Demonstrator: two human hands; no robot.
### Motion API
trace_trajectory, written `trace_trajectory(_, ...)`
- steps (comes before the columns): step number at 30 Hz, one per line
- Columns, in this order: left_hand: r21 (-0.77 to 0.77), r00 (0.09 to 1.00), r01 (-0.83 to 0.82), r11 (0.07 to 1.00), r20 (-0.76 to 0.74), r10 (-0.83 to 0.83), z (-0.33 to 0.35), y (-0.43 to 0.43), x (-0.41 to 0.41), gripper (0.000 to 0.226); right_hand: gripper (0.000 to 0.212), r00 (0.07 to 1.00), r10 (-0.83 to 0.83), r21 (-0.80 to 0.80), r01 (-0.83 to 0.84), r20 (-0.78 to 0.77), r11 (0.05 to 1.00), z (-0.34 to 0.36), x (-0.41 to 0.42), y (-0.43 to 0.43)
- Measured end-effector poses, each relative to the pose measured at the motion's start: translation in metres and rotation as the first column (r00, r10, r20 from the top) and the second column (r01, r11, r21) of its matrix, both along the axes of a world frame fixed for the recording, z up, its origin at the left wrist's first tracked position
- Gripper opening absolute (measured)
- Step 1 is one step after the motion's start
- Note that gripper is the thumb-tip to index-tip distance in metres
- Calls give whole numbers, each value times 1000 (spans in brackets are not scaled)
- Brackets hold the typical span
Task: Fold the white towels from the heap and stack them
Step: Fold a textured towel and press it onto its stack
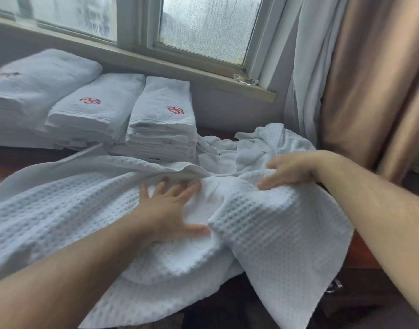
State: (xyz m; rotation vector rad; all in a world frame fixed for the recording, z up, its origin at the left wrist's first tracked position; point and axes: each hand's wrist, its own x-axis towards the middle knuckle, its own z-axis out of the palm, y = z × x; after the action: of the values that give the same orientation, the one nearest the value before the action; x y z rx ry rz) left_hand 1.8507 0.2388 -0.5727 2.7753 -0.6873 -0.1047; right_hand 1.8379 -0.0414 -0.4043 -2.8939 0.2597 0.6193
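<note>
Left hand lies flat, fingers spread, pinning the towel to the worktop so it cannot slide. Right hand grips its bunched edge, probably to draw a fold. Stacks stand beyond the left hand.

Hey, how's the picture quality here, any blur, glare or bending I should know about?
Head view: soft, even daylight from the window, no hard shadows or glare; the wide-angle lens slants and slightly bows the pale sill; the far-left stack of folded white towels is smeared, its red emblem unreadable; the white waffle-weave towel is fairly sharp.
</note>
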Motion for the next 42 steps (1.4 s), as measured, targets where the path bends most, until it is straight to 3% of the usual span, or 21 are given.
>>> trace_trajectory(1,4,1000,4,1000,2,-4,0,0,0,120,38,967,100,-200,-53,236,978,3,10,-3)
trace_trajectory(2,12,1000,6,1000,5,-6,0,0,0,115,35,839,186,-290,-35,512,956,3,19,-5)
trace_trajectory(3,18,1000,4,1000,9,-4,-1,0,0,111,33,636,257,-326,-10,728,945,-3,25,-5)
trace_trajectory(4,27,1000,0,1000,11,-1,-1,0,0,109,31,430,353,-403,27,831,915,-10,27,-1)
trace_trajectory(5,41,1000,-2,999,10,1,-1,1,1,109,31,348,427,-482,85,834,872,-18,29,2)
trace_trajectory(6,59,1000,-1,998,5,0,-1,1,2,110,35,406,450,-534,119,795,837,-26,32,4)
trace_trajectory(8,88,1000,2,996,-12,-1,0,1,3,113,47,731,272,-516,126,625,848,-38,33,5)
trace_trajectory(9,95,1000,-3,995,-24,5,1,1,4,115,57,882,133,-470,109,452,876,-43,30,3)
trace_trajectory(11,110,999,-9,994,-46,14,3,2,5,118,78,997,-5,-385,34,74,922,-55,19,-3)
trace_trajectory(12,118,998,-10,993,-53,16,3,3,6,119,85,999,-15,-363,-2,-42,932,-60,10,-7)
trace_trajectory(14,107,998,-28,994,-51,33,3,3,6,115,87,996,9,-364,-42,-94,930,-69,-2,-13)
trace_trajectory(17,39,995,-101,994,-9,102,4,1,5,95,77,998,-17,-350,40,68,936,-76,-7,-22)
trace_trajectory(19,44,994,-112,993,3,112,5,-1,5,92,79,973,-104,-229,151,206,962,-90,-11,-31)
trace_trajectory(22,95,996,-86,992,-11,87,5,1,6,97,78,971,-163,-152,190,175,970,-118,-25,-35)
trace_trajectory(24,113,997,-67,991,-22,70,6,2,7,102,90,924,-297,-131,334,240,934,-131,-37,-33)
trace_trajectory(28,147,1000,25,989,-9,-24,7,2,10,101,98,896,-375,-216,425,236,879,-130,-59,-30)
trace_trajectory(30,164,997,73,984,19,-77,3,4,8,99,86,891,-378,-300,444,253,844,-112,-64,-33)
trace_trajectory(32,167,991,107,980,56,-118,0,8,4,96,72,855,-340,-337,477,391,812,-95,-60,-38)
trace_trajectory(34,159,987,136,978,65,-148,-1,11,1,92,69,807,-259,-210,422,530,882,-92,-49,-38)
trace_trajectory(37,150,987,145,978,53,-154,1,12,-1,88,80,884,-275,148,235,379,961,-117,-31,-18)
trace_trajectory(42,176,985,156,972,44,-166,4,10,2,77,88,893,-290,-69,333,345,941,-151,-7,-48)
